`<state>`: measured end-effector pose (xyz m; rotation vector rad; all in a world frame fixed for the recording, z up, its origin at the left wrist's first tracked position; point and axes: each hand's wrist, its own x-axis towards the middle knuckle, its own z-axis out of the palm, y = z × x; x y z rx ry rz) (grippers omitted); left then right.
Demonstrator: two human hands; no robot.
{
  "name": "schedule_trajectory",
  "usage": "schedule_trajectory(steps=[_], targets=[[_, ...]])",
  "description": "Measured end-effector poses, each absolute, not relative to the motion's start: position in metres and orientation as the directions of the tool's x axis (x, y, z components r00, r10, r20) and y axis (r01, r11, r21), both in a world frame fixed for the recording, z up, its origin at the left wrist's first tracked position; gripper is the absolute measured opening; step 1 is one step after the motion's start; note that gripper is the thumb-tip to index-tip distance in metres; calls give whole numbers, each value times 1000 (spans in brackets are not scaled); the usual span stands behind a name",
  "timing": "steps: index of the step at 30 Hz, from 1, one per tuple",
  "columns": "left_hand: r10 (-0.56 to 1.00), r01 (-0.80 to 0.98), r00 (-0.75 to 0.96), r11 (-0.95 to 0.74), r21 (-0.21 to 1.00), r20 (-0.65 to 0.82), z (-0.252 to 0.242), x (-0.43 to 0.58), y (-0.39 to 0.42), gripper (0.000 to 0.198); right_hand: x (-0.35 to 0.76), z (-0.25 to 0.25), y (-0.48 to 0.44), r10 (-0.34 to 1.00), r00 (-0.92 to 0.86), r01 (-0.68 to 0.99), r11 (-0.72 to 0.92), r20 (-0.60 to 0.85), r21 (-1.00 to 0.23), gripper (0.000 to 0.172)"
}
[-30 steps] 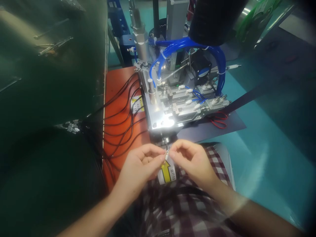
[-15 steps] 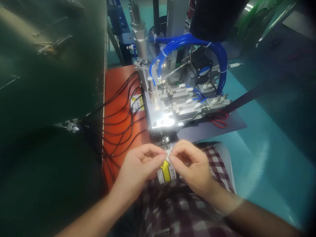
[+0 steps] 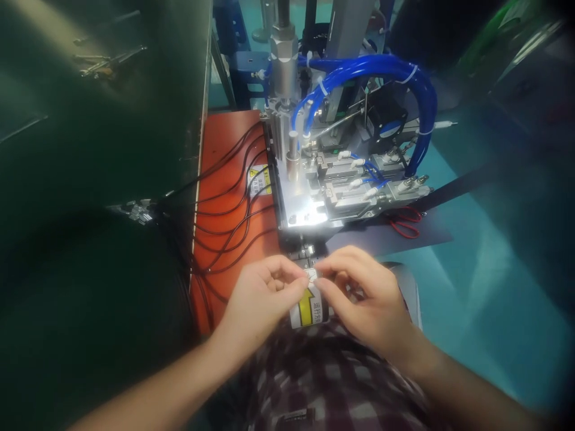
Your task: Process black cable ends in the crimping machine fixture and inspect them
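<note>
Near the middle, a tiny, blurred part [image 3: 311, 276] appears pinched between the left hand's [image 3: 263, 290] thumb and forefinger; the right hand's [image 3: 371, 292] fingertips stand slightly parted just beside it. Behind them lies an arrow label [image 3: 306, 312], with a metal machine [image 3: 309, 209] beyond. A slackened pinch could drop the part onto the near checked clothing [image 3: 330, 371].

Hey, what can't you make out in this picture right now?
Whether the left hand and right hand grip anything: head view, too small and blurred.
Arrow label, upper left part: head view, covered by the left hand.
Metal post, top: head view, cut off by the upper edge.
</note>
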<state>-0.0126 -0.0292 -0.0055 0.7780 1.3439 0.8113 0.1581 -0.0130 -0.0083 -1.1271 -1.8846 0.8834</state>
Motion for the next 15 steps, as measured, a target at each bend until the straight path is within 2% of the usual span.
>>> schedule_trajectory(steps=[4,10,15], targets=[[866,-36,49,500,865,-498,-5,-12,-29,14,158,-10,-16,854,-380,428,504,356,-750,17],[867,-32,62,497,867,-494,-5,-12,-29,12,160,-13,-18,819,-380,443,569,430,-693,20],[872,-35,54,488,872,-486,-5,-13,-29,12,163,-19,-18,734,-440,544,676,517,-497,24]])
